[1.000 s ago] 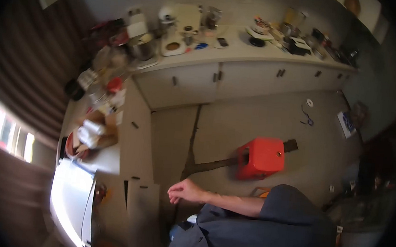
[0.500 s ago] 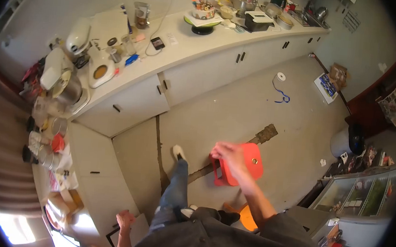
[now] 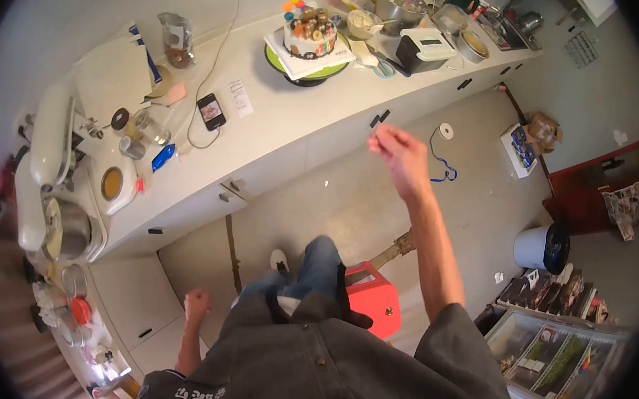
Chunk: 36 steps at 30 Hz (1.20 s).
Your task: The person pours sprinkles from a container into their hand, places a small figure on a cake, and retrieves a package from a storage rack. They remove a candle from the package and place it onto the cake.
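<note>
My right hand (image 3: 400, 159) is raised in front of me, over the floor near the long counter's front. Its fingers are curled and pressed together, and nothing shows in them. Low on the left, my left hand (image 3: 197, 304) hangs beside my body with its fingers curled in; it also shows nothing held. A red stool (image 3: 371, 299) stands on the floor below my right forearm, partly hidden by my shirt. On the counter, beyond my right hand, a decorated cake (image 3: 310, 44) rests on a white board over a green turntable (image 3: 330, 72).
Along the counter (image 3: 264, 138) lie a phone (image 3: 210, 111), a blue packet (image 3: 163, 158), a kitchen scale (image 3: 119, 182) and stand mixers (image 3: 51, 134). A black box (image 3: 426, 53) and bowls stand farther right. A ribbon spool (image 3: 445, 131), a bin (image 3: 532, 245) and a glass-topped freezer (image 3: 556, 364) are at right.
I have moved nearer the counter, so the cake and phone look larger. My right hand has gone up and away from the stool, which now sits lower and closer to my body.
</note>
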{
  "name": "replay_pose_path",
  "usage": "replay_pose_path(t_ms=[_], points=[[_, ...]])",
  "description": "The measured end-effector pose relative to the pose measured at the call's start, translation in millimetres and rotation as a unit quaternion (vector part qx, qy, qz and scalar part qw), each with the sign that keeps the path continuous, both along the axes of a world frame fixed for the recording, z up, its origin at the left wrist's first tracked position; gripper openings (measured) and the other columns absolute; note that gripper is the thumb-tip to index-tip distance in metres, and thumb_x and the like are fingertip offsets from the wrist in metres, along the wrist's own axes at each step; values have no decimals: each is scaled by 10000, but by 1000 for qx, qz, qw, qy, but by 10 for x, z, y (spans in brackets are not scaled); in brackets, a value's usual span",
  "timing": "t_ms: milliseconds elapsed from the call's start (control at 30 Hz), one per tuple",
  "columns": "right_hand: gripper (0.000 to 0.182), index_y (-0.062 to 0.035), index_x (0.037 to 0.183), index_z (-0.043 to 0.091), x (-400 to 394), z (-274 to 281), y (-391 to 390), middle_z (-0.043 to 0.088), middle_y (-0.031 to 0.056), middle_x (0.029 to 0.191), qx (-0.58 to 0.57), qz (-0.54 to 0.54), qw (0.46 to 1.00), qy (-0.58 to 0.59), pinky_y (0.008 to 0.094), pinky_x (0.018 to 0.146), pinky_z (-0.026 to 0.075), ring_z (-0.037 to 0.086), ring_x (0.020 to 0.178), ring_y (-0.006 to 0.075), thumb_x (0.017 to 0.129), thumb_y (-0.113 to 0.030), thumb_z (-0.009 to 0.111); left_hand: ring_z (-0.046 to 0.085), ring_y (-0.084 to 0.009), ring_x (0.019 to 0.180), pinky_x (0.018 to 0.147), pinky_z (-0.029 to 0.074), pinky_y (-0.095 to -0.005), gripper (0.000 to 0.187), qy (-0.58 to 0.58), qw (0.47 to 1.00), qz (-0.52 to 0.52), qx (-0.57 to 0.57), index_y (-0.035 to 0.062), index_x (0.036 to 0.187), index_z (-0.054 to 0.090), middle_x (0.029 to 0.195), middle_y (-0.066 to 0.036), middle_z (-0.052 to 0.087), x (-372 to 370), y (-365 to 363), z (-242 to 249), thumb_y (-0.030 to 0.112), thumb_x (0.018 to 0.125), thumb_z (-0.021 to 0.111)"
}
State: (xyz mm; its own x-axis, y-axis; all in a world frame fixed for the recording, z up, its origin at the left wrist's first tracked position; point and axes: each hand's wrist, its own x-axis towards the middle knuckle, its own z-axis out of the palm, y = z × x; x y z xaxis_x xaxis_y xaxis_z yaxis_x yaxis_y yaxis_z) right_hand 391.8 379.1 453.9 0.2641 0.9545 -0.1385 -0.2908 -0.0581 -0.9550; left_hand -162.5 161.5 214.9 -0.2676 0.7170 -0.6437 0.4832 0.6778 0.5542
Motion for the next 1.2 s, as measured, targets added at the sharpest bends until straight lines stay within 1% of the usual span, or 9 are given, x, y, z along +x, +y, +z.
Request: replay_pose_path(t_ms=[200, 300, 367, 433, 500, 700, 833, 900, 1200], points=[[263, 118, 1144, 655, 736, 112, 2110, 700, 118, 1021, 19, 74, 995, -66, 299, 888, 573, 693, 928, 181, 994, -98, 646, 685, -213, 625, 571, 550, -307, 360, -96, 973, 173, 121, -79, 1244, 623, 855, -158, 707, 707, 1101, 111, 177, 1001, 551], [261, 118, 1122, 675, 993, 81, 3173, 716, 127, 1017, 10, 116, 982, -146, 297, 851, 593, 712, 896, 180, 982, -101, 665, 691, -223, 651, 588, 557, -307, 370, -108, 950, 279, 90, -74, 1258, 621, 839, -158, 704, 1199, 1015, -296, 188, 1003, 561], [238, 98, 1092, 709, 1098, -49, 3757, 738, 127, 974, 12, 151, 970, -188, 290, 813, 606, 729, 867, 174, 961, -99, 687, 719, -217, 738, 639, 578, -329, 370, -117, 929, 348, -42, -49, 1221, 667, 874, -166, 732, 1532, 709, -573, 213, 971, 588], [222, 78, 1080, 723, 1142, -119, 4149, 743, 114, 945, -15, 192, 950, -247, 281, 816, 604, 731, 858, 164, 952, -99, 691, 744, -227, 844, 723, 590, -387, 354, 40, 981, 134, -135, 31, 1150, 744, 903, -174, 758, 1996, 564, -530, 268, 914, 629], [203, 54, 1060, 740, 1183, -227, 4495, 748, 94, 907, -35, 228, 928, -292, 270, 807, 599, 728, 826, 147, 941, -103, 691, 750, -237, 886, 768, 585, -415, 331, 96, 981, 125, -116, 87, 1105, 776, 907, -175, 764, 2254, 185, -748, 289, 884, 635], [176, 35, 905, 771, 1187, -466, 5015, 721, 77, 715, -41, 275, 892, -357, 270, 695, 546, 686, 680, 126, 857, -119, 701, 755, -264, 875, 762, 589, -429, 334, 165, 970, 76, -162, 82, 1138, 767, 927, -188, 762, 2823, 409, -607, 258, 892, 626], [158, 13, 867, 784, 1168, -520, 5201, 722, 84, 704, -45, 320, 858, -399, 289, 680, 534, 680, 658, 129, 839, -110, 688, 750, -250, 774, 656, 601, -357, 354, -66, 940, 309, -125, -18, 1230, 690, 919, -198, 748, 2933, 1178, -175, 161, 939, 597], [150, 6, 861, 787, 1152, -549, 5262, 728, 92, 715, -48, 336, 846, -412, 297, 670, 531, 678, 649, 136, 836, -95, 681, 740, -231, 726, 613, 593, -312, 355, -76, 936, 333, -85, -54, 1257, 650, 910, -197, 738, 2936, 1403, -109, 124, 961, 568], [228, 118, 1007, 736, 1072, -445, 5364, 757, 179, 818, -65, 320, 859, -394, 286, 673, 595, 754, 705, 194, 814, -2, 708, 738, -232, 713, 604, 600, -311, 362, -82, 936, 338, -60, -65, 1265, 638, 927, -204, 734, 2992, 1600, -49, 141, 979, 553]])
